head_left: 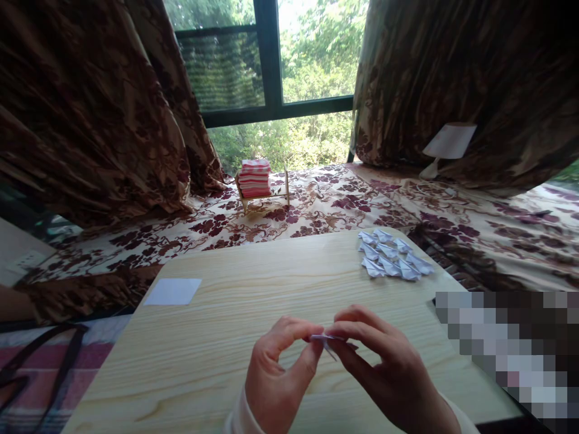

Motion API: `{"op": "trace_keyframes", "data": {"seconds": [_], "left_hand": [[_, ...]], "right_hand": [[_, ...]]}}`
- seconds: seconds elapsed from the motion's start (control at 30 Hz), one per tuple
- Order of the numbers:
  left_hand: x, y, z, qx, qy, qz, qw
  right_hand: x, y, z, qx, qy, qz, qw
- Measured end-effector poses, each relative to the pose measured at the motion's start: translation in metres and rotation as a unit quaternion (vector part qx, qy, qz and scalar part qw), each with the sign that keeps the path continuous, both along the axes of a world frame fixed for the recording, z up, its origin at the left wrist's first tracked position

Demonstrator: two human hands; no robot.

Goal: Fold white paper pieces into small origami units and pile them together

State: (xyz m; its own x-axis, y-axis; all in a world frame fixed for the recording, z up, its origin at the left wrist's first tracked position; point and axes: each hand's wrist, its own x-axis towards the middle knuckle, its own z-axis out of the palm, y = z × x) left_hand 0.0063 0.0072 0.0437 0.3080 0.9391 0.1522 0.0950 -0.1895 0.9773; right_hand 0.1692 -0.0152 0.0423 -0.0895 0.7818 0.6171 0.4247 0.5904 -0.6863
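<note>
My left hand (278, 374) and my right hand (384, 367) meet above the near part of a light wooden table (235, 355). Both pinch one small folded piece of pale paper (326, 342) between thumb and fingertips. The paper is mostly hidden by my fingers. A flat white paper square (172, 292) lies on the table's far left corner. A cluster of several small folded paper pieces (392, 253) sits at the table's far right edge.
Beyond the table lies a floral bedspread (325, 205) with a small wooden rack holding stacked red and white papers (256, 179). Dark patterned curtains (90, 114) frame a window (271, 66). A white lamp (447, 144) stands at the right.
</note>
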Motion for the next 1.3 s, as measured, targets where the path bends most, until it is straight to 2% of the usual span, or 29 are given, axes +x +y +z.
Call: {"op": "trace_keyframes", "data": {"seconds": [0.3,0.43,0.5,0.6,0.7,0.93,1.13,1.2,1.3], "left_hand": [[0.001,-0.001,-0.003,-0.009,0.015,0.001,1.0],[0.003,0.001,-0.003,-0.013,0.033,-0.003,0.999],[0.003,0.001,-0.004,-0.032,0.023,0.009,0.999],[0.002,0.002,-0.007,-0.102,-0.011,0.036,0.994],[0.003,0.001,-0.008,-0.134,-0.025,0.065,0.989],[0.011,0.0,-0.008,-0.084,0.04,0.065,0.994],[0.011,0.004,-0.013,-0.157,-0.029,0.044,0.986],[0.009,0.005,-0.015,-0.133,-0.017,0.036,0.99],[0.006,0.005,-0.015,-0.049,0.031,0.081,0.995]], "right_hand": [[-0.001,0.0,-0.007,-0.07,0.069,0.005,0.995],[0.0,-0.001,-0.009,-0.137,0.094,0.01,0.986],[0.001,-0.001,-0.013,-0.202,0.137,0.008,0.97],[0.002,0.001,-0.018,-0.297,0.23,0.009,0.927],[0.001,0.003,-0.022,-0.325,0.291,-0.001,0.9],[-0.003,0.003,-0.022,-0.325,0.296,0.01,0.898],[0.003,0.001,-0.021,-0.312,0.218,0.026,0.924],[0.003,0.001,-0.021,-0.265,0.178,0.009,0.948],[0.001,0.001,-0.02,-0.089,0.071,-0.077,0.991]]}}
